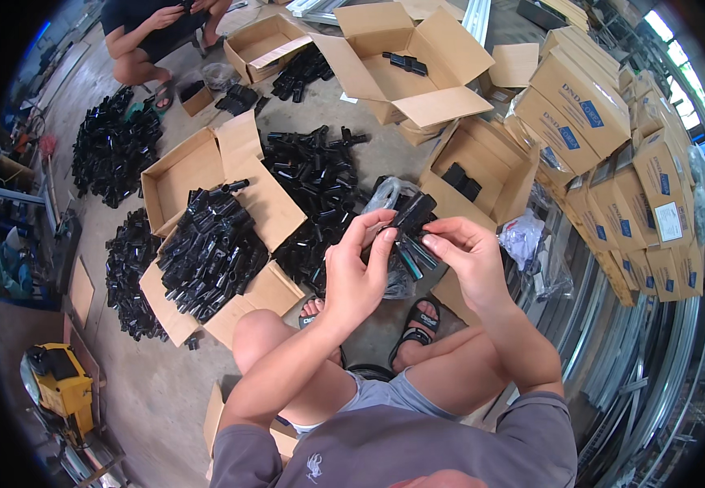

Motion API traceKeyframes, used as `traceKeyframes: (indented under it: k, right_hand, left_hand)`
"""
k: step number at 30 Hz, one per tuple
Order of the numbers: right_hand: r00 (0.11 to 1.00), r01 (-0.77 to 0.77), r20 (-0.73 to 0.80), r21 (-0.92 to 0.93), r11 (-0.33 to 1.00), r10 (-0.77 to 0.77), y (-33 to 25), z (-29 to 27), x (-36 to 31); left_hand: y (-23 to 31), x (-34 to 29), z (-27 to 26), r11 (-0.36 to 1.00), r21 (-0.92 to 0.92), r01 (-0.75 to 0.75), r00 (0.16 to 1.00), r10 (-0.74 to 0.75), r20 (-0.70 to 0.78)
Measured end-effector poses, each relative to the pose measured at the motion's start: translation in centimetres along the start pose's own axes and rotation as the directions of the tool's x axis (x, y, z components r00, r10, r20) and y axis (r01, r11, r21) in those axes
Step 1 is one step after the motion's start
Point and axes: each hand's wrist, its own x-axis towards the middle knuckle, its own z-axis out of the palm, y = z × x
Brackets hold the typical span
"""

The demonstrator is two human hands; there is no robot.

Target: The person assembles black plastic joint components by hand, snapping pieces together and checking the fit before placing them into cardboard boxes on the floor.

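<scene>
Both hands, left hand [358,272] and right hand [468,259], pinch a bundle of black plastic pieces [412,232] just above the heaped cardboard flap [275,213]; loose fingertip hold could spill pieces.

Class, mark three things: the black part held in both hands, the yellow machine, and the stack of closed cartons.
black part [412,213], head view, upper end.
yellow machine [64,382], head view, body.
closed cartons [580,102], head view, top box's side.

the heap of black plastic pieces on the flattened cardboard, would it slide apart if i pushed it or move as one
The heap of black plastic pieces would probably spread rather than move as one: the pieces lie loose, pointing every way. They look glossy, so likely slippery. The flattened cardboard beneath looks thin and may drag or buckle.
</scene>
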Motion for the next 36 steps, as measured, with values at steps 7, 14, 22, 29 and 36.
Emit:
traceKeyframes:
  k: [7, 14, 22, 29, 36]
  right_hand:
    - [0.995, -0.091, -0.028, 0.102, 0.991, 0.094, 0.2, -0.6, 0.1]
    - [0.991, -0.091, -0.081, 0.152, 0.984, 0.104, 1.0, -0.4, 0.0]
    - [0.986, -0.087, -0.133, 0.112, 0.990, 0.102, 1.2, -0.7, 0.3]
    - [0.986, -0.051, -0.157, 0.026, 0.998, 0.055, 2.3, -0.2, 0.6]
    - [0.982, -0.092, -0.154, 0.101, 0.991, 0.107, 2.1, -0.3, 0.6]
  left_hand:
    - [0.1, -0.6, 1.1, 0.954, 0.185, -0.235, 0.971, 0.239, 0.005]
    - [-0.1, -0.4, 1.5, 0.944, 0.238, -0.230, 0.970, 0.242, -0.018]
    - [-0.6, 0.1, 1.6, 0.971, 0.177, -0.158, 0.987, 0.150, 0.060]
    - [-2.1, -0.3, 2.0, 0.982, -0.132, 0.135, 0.990, -0.127, 0.067]
    - [-1.9, -0.5, 2.2, 0.946, -0.242, 0.217, 0.976, -0.212, 0.047]
